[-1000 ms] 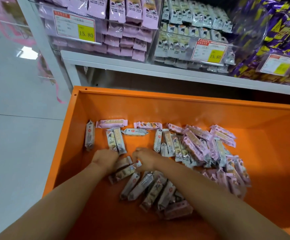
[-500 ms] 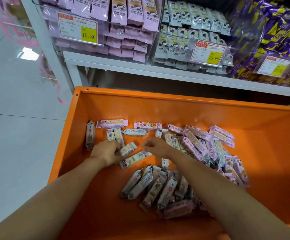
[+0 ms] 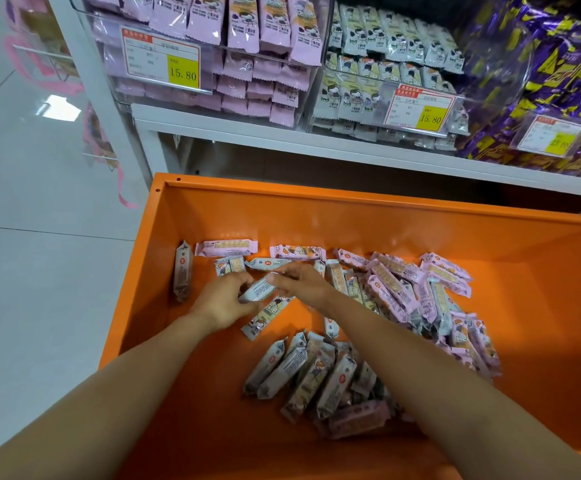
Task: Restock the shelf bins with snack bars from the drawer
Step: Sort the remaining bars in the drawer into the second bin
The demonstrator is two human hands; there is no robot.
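Now both hands had lifted off the loose pile [image 3: 316, 379]: the left hand [image 3: 225, 303] curled round one snack bar [image 3: 257, 292], the right hand [image 3: 304, 284] pinching its far end, just above the orange drawer [image 3: 212, 209] floor. Nothing had reached the shelf bins [image 3: 106, 69] yet.

The drawer [image 3: 316, 220] sat below & in front of the shelf [image 3: 282, 133], w/ bins [image 3: 109, 74] side by side on it. In the drawer: bars [image 3: 226, 247] in a row at back, heap [image 3: 403, 292] at right, cluster [image 3: 309, 375] at front-centre — L hand [image 3: 223, 299] and R hand [image 3: 302, 282] held one bar [image 3: 257, 291] between them, left of centre.
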